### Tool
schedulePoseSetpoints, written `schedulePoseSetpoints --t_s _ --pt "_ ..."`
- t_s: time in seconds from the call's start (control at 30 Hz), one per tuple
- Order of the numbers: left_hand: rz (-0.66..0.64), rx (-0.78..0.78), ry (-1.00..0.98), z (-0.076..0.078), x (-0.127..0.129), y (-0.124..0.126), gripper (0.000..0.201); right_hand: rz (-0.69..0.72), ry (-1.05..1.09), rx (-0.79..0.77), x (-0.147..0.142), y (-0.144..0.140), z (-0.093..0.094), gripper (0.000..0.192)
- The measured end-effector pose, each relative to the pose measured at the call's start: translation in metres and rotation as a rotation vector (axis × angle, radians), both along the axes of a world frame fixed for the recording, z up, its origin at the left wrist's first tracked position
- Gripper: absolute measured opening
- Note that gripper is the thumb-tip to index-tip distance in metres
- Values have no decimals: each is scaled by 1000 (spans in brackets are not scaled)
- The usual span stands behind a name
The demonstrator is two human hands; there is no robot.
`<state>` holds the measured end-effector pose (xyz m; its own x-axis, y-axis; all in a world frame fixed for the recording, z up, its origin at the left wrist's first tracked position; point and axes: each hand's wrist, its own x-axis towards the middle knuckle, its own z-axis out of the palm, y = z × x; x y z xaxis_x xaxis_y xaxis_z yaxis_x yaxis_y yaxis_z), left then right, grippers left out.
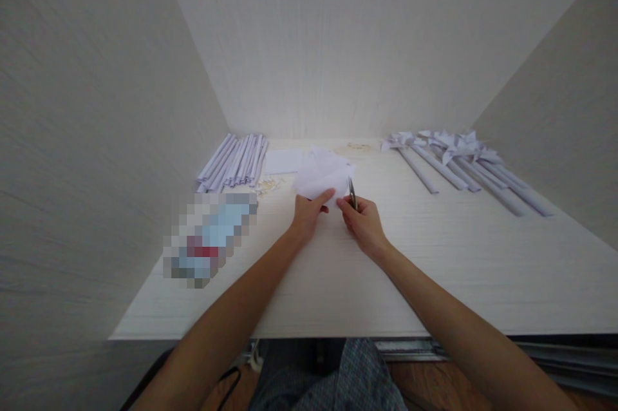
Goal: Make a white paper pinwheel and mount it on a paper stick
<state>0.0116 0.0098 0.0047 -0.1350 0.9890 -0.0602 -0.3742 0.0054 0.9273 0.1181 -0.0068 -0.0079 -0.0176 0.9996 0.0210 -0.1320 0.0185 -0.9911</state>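
Observation:
My left hand [308,216] pinches the near edge of a thin white sheet of paper [318,171] between thumb and fingers. The sheet is held above the table and looks slightly curved. My right hand [363,223] is closed around a small pair of scissors [352,191], their dark blades pointing up and away beside the paper's right edge. The right thumb and forefinger are close to the sheet's lower right corner; whether they pinch it I cannot tell. The scissors' handles are mostly hidden in the palm.
Rolled paper tubes [234,163] lie at the back left, next to flat white paper [282,162]. Small pale pieces [270,187] are scattered nearby. Several paper pinwheels on tube sticks [458,172] lie at right. A pixelated object [212,237] lies front left. Walls enclose three sides.

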Motion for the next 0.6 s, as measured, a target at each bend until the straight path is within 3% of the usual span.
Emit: schedulePoseSetpoints --t_s 0.17,0.47,0.6 --pt "-1 7 5 -1 4 -2 25 -24 -6 12 1 1 -2 26" --pt "165 -22 -78 0 1 2 28 -18 -126 48 1 -1 1 18" --pt "175 -43 -90 0 0 3 29 -55 -155 58 1 0 2 17"
